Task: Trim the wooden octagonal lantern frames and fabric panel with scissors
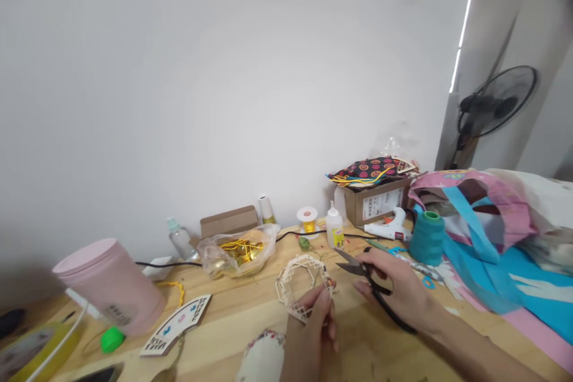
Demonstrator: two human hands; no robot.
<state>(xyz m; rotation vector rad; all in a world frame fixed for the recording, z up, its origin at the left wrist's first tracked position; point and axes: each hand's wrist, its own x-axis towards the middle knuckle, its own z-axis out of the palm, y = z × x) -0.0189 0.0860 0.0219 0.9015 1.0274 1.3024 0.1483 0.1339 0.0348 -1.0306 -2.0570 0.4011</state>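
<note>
Left hand (319, 310) pinching pale lattice frame (298, 289), white-labelled carton (378, 200) behind, lettering illegible.

Left of worktop (224, 322): tumbler (111, 292) placed behind tape roll (36, 349)
Back, by wall (224, 71): glue bottle (334, 228) set just right of spool (307, 222)
Right: pouch (373, 168) held in carton (378, 203)

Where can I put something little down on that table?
The pale wooden table has bare patches between the white fan-shaped piece and the pale lattice frame, and nearer you between the left hand and right hand. It's crowded along the wall and around the teal thread cone.
</note>
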